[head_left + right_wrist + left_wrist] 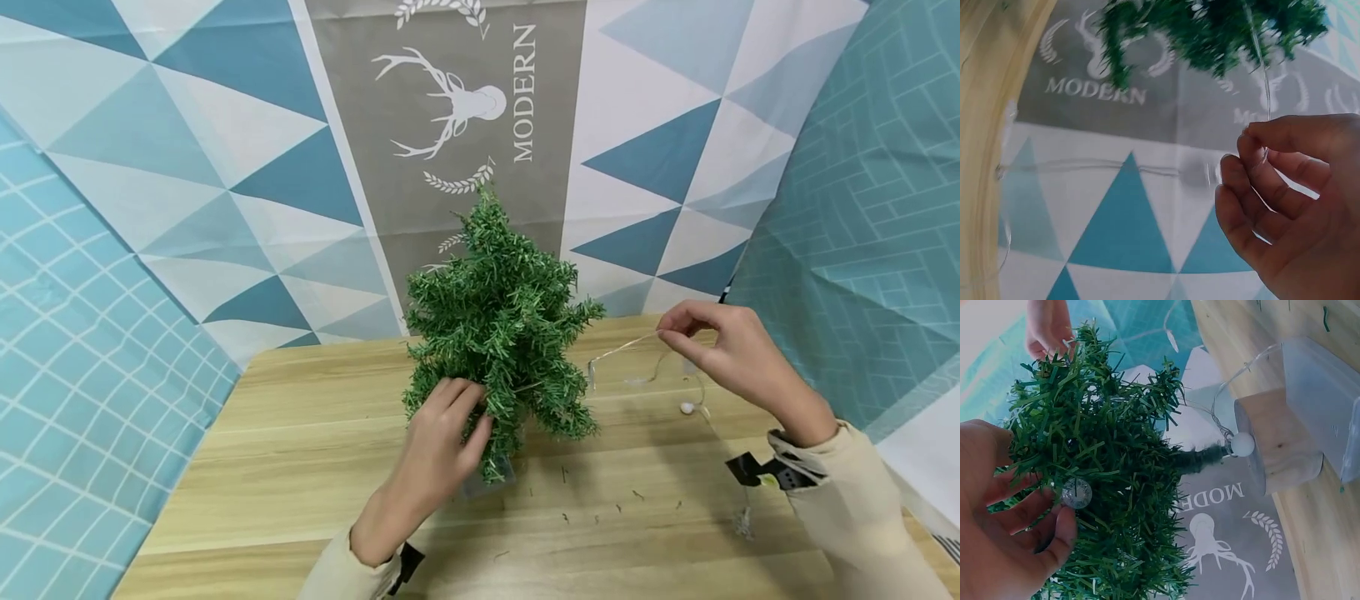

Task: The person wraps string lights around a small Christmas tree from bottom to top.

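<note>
We see the tree on the table, hiding part of the wire that the right hand pinches beside it and some of the left hand, though whether its fingers near a bulb grip anything we cannot tell.

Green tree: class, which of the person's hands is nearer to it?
Left. The left hand is against the green tree; the right hand is apart, off to the right, pinching a thin wire.
</note>
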Demonstrator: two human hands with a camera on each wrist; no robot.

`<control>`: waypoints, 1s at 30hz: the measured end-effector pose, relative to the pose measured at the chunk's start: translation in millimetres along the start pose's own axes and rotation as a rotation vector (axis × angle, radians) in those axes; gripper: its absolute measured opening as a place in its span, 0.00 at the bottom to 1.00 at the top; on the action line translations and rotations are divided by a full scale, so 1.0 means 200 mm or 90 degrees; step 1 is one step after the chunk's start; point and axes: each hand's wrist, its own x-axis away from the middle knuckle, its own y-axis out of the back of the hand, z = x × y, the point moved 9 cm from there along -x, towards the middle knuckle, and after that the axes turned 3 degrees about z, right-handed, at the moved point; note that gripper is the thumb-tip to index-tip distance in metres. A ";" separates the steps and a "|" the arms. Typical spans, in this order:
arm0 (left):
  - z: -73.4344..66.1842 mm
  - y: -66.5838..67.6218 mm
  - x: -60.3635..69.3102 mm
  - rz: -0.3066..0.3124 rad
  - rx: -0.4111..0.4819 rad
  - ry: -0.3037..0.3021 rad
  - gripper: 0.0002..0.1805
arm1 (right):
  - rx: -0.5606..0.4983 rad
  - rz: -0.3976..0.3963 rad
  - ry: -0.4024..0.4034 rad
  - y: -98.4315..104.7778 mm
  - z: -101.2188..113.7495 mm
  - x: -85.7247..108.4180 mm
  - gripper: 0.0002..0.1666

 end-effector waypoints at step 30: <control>0.00 0.55 0.07 -0.181 0.043 -0.053 0.07 | -0.243 0.155 -0.132 -0.24 -0.19 -0.40 0.15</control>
